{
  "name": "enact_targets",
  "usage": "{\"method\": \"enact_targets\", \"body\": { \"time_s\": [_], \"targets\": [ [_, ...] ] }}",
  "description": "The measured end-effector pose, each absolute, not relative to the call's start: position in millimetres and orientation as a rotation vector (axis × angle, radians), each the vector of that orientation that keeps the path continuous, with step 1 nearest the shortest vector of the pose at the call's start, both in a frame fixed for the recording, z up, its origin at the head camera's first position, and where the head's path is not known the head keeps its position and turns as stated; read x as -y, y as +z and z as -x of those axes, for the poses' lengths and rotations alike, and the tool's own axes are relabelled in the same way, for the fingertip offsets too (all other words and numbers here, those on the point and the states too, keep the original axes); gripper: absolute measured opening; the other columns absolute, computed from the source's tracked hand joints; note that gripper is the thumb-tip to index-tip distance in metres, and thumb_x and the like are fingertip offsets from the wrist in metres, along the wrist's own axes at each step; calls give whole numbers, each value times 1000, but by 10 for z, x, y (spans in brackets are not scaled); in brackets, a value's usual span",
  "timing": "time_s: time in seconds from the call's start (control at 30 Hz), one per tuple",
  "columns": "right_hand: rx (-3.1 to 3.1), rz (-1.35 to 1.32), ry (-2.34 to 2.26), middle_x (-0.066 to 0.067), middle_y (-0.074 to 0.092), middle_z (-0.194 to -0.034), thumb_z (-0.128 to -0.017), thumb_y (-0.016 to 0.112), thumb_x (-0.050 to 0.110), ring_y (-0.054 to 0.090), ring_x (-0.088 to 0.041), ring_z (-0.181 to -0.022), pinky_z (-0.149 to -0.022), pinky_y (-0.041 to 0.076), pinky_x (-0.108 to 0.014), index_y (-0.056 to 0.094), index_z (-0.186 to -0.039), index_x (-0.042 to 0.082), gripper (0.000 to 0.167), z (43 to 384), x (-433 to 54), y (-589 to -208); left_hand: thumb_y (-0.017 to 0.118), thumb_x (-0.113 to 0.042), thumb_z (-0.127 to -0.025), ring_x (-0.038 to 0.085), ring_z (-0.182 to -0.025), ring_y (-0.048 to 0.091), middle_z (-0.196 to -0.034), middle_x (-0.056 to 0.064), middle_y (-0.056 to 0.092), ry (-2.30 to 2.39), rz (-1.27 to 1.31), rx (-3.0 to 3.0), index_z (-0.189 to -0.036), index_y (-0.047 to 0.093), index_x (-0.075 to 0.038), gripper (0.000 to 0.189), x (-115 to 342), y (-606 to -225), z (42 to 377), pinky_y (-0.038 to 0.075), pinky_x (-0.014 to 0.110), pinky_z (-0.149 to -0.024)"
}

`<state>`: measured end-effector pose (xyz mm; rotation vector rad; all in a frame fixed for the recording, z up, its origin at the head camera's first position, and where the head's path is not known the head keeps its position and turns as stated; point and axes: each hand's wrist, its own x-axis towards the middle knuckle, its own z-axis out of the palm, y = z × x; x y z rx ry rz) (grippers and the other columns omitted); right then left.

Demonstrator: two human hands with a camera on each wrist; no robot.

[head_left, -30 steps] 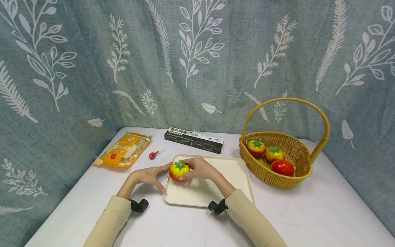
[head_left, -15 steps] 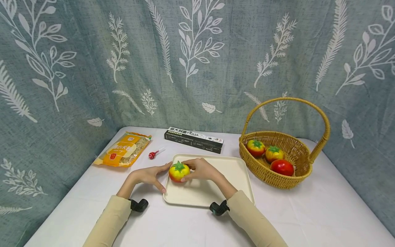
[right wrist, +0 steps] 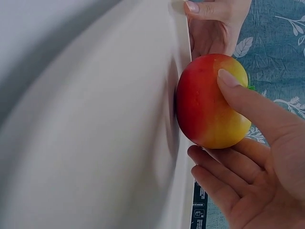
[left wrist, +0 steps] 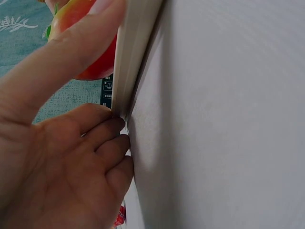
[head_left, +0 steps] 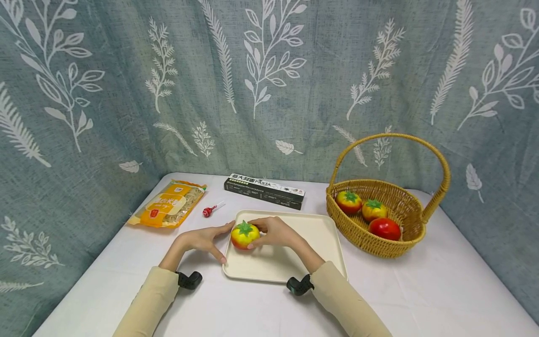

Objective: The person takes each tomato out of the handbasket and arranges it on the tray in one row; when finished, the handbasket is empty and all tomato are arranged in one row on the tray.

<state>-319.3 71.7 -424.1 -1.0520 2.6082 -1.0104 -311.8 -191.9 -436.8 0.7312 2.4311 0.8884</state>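
A red and yellow tomato (head_left: pixel 245 235) with a green leafy top sits at the left end of the cream tray (head_left: pixel 294 262). My right hand (head_left: pixel 275 232) holds it, the thumb on its near side and the fingers beyond it; in the right wrist view the tomato (right wrist: pixel 209 102) is close against the tray's surface. On the tray's left edge rests my left hand (head_left: pixel 205 241), its thumb at the near part of the rim and its fingers farther back. The left wrist view has the curled fingers (left wrist: pixel 114 143) against the rim's outer side.
A wicker basket (head_left: pixel 358 234) with a tall handle holds two similar tomatoes and a plain red fruit (head_left: pixel 385 229) at the right. Behind the tray lies a black pasta box (head_left: pixel 264 192). A lollipop (head_left: pixel 208 212) and an orange food bag (head_left: pixel 168 206) are at the back left.
The right wrist has shifted very slightly toward the right and the tomato marginally toward me. The left hand and the tray stay put.
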Motion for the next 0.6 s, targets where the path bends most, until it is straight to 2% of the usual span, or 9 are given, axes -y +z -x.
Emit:
{"method": "enact_targets", "body": {
  "time_s": [0.6],
  "targets": [
    [-2555,1076,-1070,-17,55,-135,-77,83,23,58,-28,-118,-102,44,-37,53,-135,-4,70,3148,-788,-4200,88,-29,-69,36,-144,16,-158,19,17,903,-702,-2432,-154,16,-6,114,1917,-4373,3108,13,51,-116]
  ]
}}
